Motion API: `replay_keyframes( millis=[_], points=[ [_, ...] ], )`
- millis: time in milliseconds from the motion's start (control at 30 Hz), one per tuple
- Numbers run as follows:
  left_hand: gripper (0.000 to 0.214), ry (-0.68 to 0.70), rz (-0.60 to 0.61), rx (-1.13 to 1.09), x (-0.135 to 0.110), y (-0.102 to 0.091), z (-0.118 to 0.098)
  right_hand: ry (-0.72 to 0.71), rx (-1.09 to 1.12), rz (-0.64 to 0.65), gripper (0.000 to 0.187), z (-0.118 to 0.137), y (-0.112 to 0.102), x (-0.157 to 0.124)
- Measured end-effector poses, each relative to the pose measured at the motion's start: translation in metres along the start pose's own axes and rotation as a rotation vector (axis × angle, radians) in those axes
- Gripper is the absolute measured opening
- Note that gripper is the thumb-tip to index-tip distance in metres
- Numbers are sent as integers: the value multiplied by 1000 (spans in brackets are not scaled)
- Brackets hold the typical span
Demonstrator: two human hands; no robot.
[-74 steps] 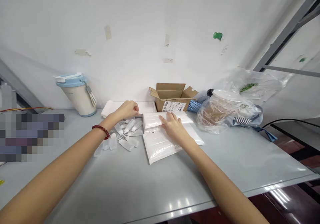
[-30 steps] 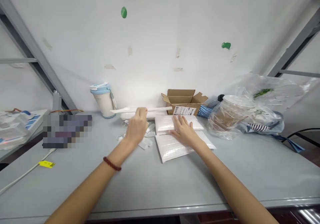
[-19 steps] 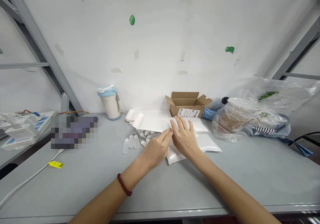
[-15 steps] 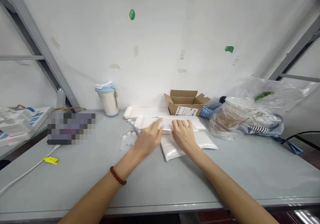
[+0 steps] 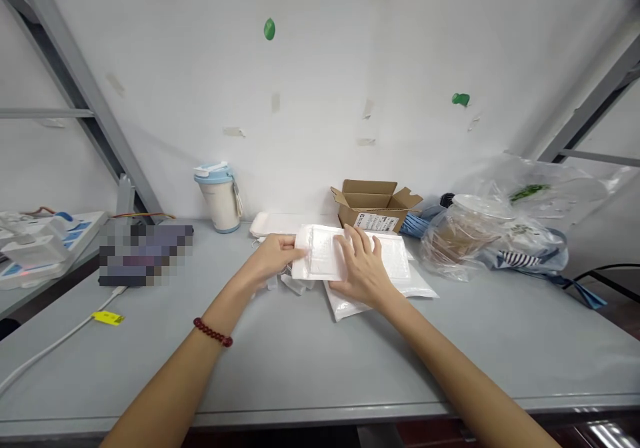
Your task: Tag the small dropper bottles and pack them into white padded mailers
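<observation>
In the head view, a white bubble mailer [image 5: 325, 255] lies crosswise before me, its left end raised a little. My left hand [image 5: 273, 256] pinches its flap end between thumb and fingers. Across the mailer's middle, my right hand [image 5: 367, 271] rests with fingers spread, its thumb near the lower edge. Beneath lies another white bubble mailer [image 5: 350, 307], partly covered. Small white tags [image 5: 296, 284] are on the table under the flap end, partly hidden. Behind is a further white mailer [image 5: 280, 223].
An opened cardboard box [image 5: 373, 211] stands behind the mailers. A lidded cup [image 5: 220, 201] is at back left, near a pixelated dark object [image 5: 145, 255] and a white cable [image 5: 65, 338]. Plastic bags [image 5: 460, 241] sit at right; a power strip [image 5: 75, 241] is far left.
My left hand has moved left and now grips the mailer's flap end. The mailer has shifted right and its left end has risen, covering some tags. My right hand's fingers have spread.
</observation>
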State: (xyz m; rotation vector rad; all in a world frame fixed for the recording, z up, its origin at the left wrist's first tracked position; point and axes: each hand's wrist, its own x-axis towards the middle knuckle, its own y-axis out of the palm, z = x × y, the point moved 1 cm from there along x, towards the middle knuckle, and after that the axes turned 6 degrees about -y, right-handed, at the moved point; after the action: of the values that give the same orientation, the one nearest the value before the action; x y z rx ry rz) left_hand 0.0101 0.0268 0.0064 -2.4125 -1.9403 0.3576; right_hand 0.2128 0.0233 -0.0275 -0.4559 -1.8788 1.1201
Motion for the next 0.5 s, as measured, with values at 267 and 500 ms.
replay_keyframes(
  millis=[267,500],
  points=[
    [16,55,181,76,3,10,8,-44,127,12,90,-4,-6,-1],
    [18,84,-314,497,2,-29,0,-25,86,-77,66,-12,-1,1]
  ],
)
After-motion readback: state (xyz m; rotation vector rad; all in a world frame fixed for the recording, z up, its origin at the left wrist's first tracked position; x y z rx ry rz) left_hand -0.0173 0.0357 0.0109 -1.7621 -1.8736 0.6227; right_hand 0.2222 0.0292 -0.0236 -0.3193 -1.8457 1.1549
